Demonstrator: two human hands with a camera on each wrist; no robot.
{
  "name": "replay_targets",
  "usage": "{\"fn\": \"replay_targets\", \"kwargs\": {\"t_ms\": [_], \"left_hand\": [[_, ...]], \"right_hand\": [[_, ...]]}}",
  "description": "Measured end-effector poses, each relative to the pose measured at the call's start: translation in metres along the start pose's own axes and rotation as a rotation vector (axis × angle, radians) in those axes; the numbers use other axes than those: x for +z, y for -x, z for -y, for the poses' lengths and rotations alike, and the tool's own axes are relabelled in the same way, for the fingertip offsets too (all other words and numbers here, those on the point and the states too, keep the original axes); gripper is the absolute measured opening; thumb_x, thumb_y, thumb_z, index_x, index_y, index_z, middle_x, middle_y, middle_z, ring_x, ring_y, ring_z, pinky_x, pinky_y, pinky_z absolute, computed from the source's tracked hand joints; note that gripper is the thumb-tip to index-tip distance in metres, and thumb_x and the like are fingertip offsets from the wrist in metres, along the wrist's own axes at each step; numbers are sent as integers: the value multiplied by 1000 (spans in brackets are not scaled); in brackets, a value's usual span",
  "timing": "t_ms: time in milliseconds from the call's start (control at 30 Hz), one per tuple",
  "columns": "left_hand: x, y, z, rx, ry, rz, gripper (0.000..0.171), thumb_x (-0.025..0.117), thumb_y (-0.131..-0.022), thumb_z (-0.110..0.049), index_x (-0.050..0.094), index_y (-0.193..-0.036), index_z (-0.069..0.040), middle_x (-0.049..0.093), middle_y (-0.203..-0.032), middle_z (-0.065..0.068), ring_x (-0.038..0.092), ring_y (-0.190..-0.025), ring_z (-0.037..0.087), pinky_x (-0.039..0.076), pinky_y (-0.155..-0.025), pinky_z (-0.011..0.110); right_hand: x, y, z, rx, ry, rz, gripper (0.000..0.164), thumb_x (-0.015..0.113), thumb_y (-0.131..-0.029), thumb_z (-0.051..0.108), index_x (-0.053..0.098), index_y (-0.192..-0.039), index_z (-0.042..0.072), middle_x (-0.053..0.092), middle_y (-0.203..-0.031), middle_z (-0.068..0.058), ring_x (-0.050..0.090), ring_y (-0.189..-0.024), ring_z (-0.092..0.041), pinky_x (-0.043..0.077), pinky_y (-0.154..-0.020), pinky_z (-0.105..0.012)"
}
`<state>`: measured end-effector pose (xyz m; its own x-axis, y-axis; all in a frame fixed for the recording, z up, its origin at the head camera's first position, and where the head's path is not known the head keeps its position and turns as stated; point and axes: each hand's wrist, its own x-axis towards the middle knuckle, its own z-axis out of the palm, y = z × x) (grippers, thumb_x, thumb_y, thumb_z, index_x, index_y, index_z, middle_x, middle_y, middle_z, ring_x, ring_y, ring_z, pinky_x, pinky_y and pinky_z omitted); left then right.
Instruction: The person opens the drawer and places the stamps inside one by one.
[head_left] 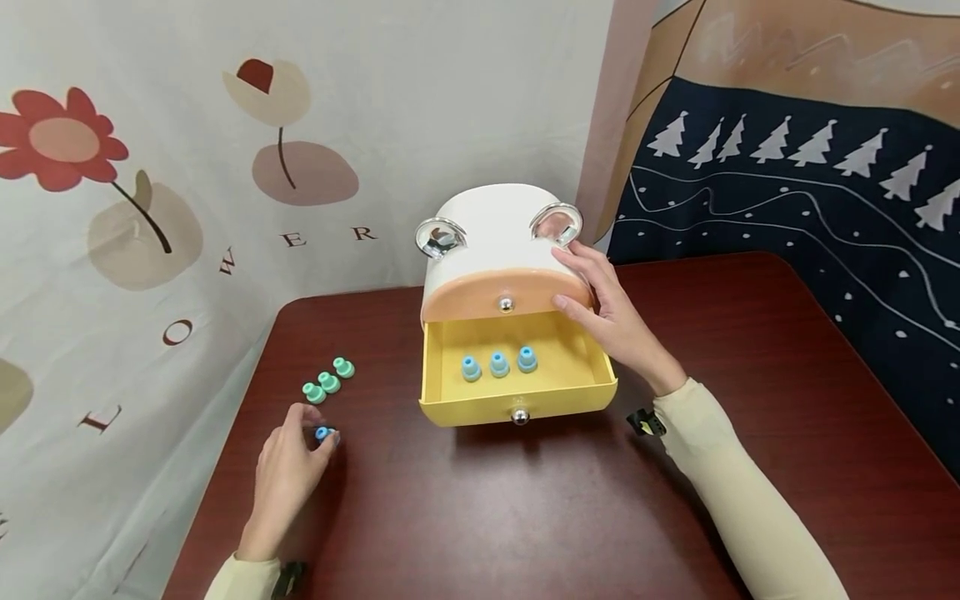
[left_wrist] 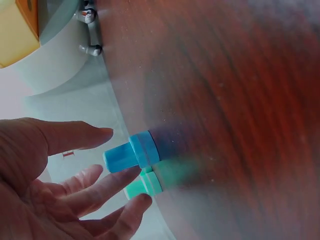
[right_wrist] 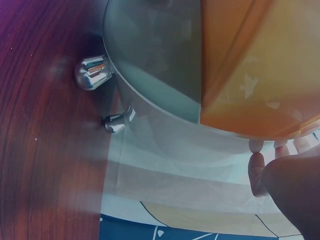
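Note:
My left hand [head_left: 287, 464] is around a small blue stepped plug [left_wrist: 132, 151] standing on the table; in the left wrist view the thumb is apart from it and a fingertip is at its side. Three green stepped plugs [head_left: 328, 382] stand in a row just beyond that hand. My right hand [head_left: 621, 323] rests on the right side of a white mini drawer cabinet [head_left: 495, 218], its fingers on the top edge and thumb against the orange upper drawer front [head_left: 465, 293]. The yellow lower drawer [head_left: 465, 414] is pulled out and holds three light-blue plugs [head_left: 498, 364].
The cabinet has two silver ear-shaped rings [head_left: 557, 225] on top and round silver knobs [head_left: 520, 416]. It stands near the back of a dark red table [head_left: 547, 508]. Printed cloths [head_left: 450, 108] hang behind the table and at its left.

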<state>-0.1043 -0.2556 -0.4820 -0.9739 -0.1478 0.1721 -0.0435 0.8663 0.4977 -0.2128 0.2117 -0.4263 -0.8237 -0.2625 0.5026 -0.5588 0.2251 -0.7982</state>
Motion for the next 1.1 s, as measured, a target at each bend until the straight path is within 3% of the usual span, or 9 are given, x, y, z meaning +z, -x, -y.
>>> {"fn": "replay_targets", "kwargs": {"t_ms": [100,300,600,700,900,1100], "left_hand": [[-1,4,1,-7,-5,-45,30,84,-91,-3,61,-110,0,74,-107,29,65,-90,46,46,-79,62],[-1,6,6,51,0,-138,17,87,-87,-1,71,-91,-4,79,-92,23,67,-69,36,45,-65,50],[3,7,10,75,34,-192,13,88,-85,0,77,-91,-5,80,-89,17,74,-78,38,47,-69,50],[3,9,10,72,64,-222,12,87,-85,0,78,-93,-4,79,-86,15,70,-83,38,45,-74,51],[2,12,0,72,129,-333,15,88,-85,-2,79,-97,-5,68,-80,12,58,-80,25,39,-73,37],[-2,14,-21,176,230,-423,20,89,-85,1,79,-101,-4,64,-81,11,54,-74,14,36,-67,18]], "right_hand": [[1,0,1,2,-9,2,62,68,-105,4,50,-164,14,27,-174,-5,21,-161,-21,29,-126,-56],[1,0,1,10,-1,1,62,68,-105,6,49,-164,15,26,-174,-3,21,-160,-20,30,-126,-57],[1,-3,1,3,2,13,63,68,-106,9,49,-165,17,26,-174,-4,21,-161,-21,29,-125,-59],[2,-1,1,6,5,13,62,68,-106,8,49,-164,17,26,-174,-5,21,-161,-21,29,-125,-60],[2,0,3,11,3,9,62,68,-105,7,50,-164,15,27,-174,-4,21,-160,-21,30,-125,-59],[1,0,3,2,-6,-1,61,67,-105,6,50,-163,14,28,-173,-4,22,-160,-19,30,-125,-59]]}}
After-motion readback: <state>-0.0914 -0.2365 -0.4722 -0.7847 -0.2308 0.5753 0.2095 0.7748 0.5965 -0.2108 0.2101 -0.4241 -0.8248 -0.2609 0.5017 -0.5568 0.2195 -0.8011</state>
